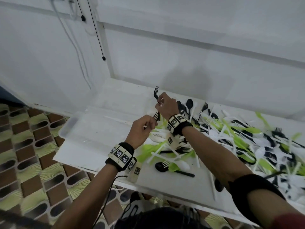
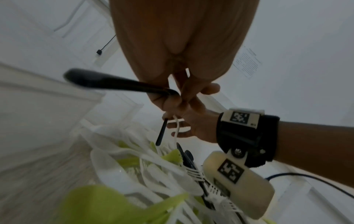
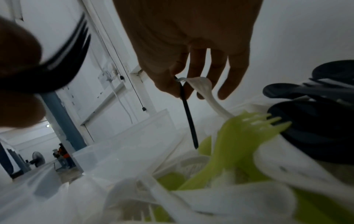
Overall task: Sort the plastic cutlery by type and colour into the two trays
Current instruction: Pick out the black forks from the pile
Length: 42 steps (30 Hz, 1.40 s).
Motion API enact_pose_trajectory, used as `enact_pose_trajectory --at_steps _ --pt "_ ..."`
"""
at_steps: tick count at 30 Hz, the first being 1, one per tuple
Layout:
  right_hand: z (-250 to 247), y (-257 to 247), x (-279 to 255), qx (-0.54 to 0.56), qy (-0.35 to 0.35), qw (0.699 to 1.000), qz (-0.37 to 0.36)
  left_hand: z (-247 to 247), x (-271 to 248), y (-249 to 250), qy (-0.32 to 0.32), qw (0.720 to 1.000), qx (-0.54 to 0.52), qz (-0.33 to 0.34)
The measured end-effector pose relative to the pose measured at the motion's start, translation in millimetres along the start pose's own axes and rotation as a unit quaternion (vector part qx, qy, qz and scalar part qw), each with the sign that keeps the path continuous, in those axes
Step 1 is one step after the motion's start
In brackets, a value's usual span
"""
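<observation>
Although the heap of black, white and green cutlery (image 1: pixel 234 142) lies nearest the body, the move likely turns on the 2 raised hands. The left hand (image 1: pixel 142 129) pinches a black fork (image 1: pixel 156 116), tines up; just beyond, the right hand (image 1: pixel 166 104) grips a second black fork (image 1: pixel 156 93) and a white piece (image 3: pixel 203 89), long axes near upright, handles hanging down. The left hand is nearer the translucent, smooth-walled tray (image 1: pixel 69 128), which lies to its left. All pieces are thin, glossy plastic.
</observation>
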State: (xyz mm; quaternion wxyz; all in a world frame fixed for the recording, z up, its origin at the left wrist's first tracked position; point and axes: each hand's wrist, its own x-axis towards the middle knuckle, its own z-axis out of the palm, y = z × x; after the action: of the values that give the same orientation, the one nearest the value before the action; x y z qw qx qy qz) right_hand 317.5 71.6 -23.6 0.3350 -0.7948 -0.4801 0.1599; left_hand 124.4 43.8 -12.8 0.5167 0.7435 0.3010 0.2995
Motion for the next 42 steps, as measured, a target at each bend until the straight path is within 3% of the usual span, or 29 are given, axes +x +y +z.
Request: enact_pose_trajectory --at_steps 6,11,17,22,26,29,32,37,42 --pt "-22.9 4.2 -19.9 0.097 0.019 0.994 -0.044 15.8 -6.4 -10.6 -0.051 0.997 0.048 -0.04" --pt "-43.4 16.1 -43.0 0.15 0.042 0.986 -0.057 34.0 -8.3 -4.2 -0.148 0.977 0.144 -0.06" --pt "-71.7 39.4 -70.9 0.155 0.111 0.979 -0.075 70.5 -9.4 -5.7 -0.184 0.95 0.252 0.004" --pt "-91.0 59.6 -88.5 0.147 0.154 0.976 -0.047 93.4 -13.1 -17.3 -0.209 0.922 0.32 0.06" --pt "-107.9 70.5 -100.9 0.125 0.185 0.973 -0.053 105.4 -15.7 -20.0 -0.204 0.885 0.405 0.108" --pt "-116.2 75.4 -110.4 0.149 0.21 0.966 -0.027 113.2 -14.5 -14.3 -0.198 0.853 0.465 0.125" --pt "-122.7 80.6 -122.5 0.147 0.22 0.964 -0.022 119.0 -13.5 -5.7 -0.217 0.844 0.476 0.114" --pt "-124.1 102.3 -141.6 0.138 0.205 0.969 -0.015 128.7 -19.1 4.8 -0.22 0.859 0.457 0.073" --pt "-123.5 123.9 -151.2 0.079 0.191 0.977 0.05 127.4 -13.8 4.1 -0.173 0.918 0.343 0.103"
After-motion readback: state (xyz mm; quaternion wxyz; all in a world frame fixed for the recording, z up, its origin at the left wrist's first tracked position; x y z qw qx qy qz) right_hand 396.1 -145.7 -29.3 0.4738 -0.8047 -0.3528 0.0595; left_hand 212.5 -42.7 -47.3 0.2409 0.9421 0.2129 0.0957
